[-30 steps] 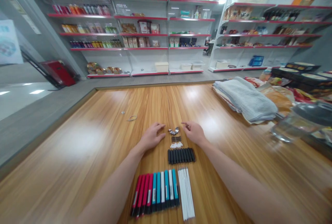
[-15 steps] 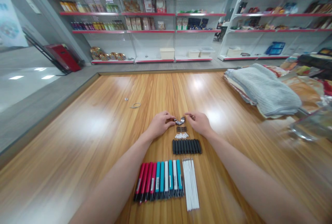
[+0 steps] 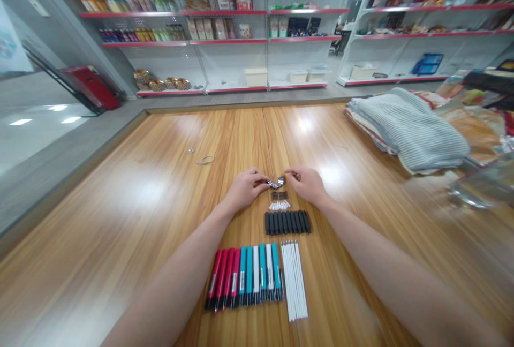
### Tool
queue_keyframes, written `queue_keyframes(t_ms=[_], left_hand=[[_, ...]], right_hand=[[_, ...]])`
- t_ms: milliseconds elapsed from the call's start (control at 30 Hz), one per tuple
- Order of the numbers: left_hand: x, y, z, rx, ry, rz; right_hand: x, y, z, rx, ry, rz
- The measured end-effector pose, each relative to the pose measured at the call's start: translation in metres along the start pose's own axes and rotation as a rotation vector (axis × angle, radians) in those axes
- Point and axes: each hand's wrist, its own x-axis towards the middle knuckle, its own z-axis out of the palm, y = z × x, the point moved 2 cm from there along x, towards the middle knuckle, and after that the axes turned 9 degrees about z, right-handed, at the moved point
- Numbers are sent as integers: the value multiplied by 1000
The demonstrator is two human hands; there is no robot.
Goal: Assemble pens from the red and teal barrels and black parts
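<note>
My left hand [image 3: 243, 189] and my right hand [image 3: 308, 185] rest on the wooden table [image 3: 132, 202], fingertips pinched toward a small fan of silver metal parts [image 3: 277, 182] lying between them. Whether the fingers grip any part is too small to tell. Toward me from the fan lie a row of small dark pieces [image 3: 279, 195], a row of small white tips [image 3: 280, 205], a row of black caps [image 3: 287, 222], a row of red, teal and white pen barrels [image 3: 244, 276], and a bundle of white refill tubes [image 3: 294, 279].
A folded grey striped cloth [image 3: 413, 130] lies on packaged goods at the table's right side, with a clear glass vessel [image 3: 484, 189] beside it. A thin wire loop [image 3: 205, 160] and a tiny ring [image 3: 191, 150] lie to the left. Store shelves [image 3: 225, 25] stand behind.
Both hands have closed in from open, apart positions onto the two ends of the silver fan. The camera has tilted down a little.
</note>
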Motion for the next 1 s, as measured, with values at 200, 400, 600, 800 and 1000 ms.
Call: queue_keyframes(t_ms=[200,400,600,800,1000], left_hand=[[-1,-1,1,-8,16,6],[-1,-2,1,-12,17,9],[0,-2,1,-13,23,10],[-1,0,0,-12,15,6],[-1,0,-1,-43,11,-3]], right_hand=[[0,0,-1,-1,2,-3],[0,0,1,5,1,9],[-1,-1,0,-18,-2,-11],[0,-1,0,-28,-11,-40],[0,0,2,-13,-4,-38]])
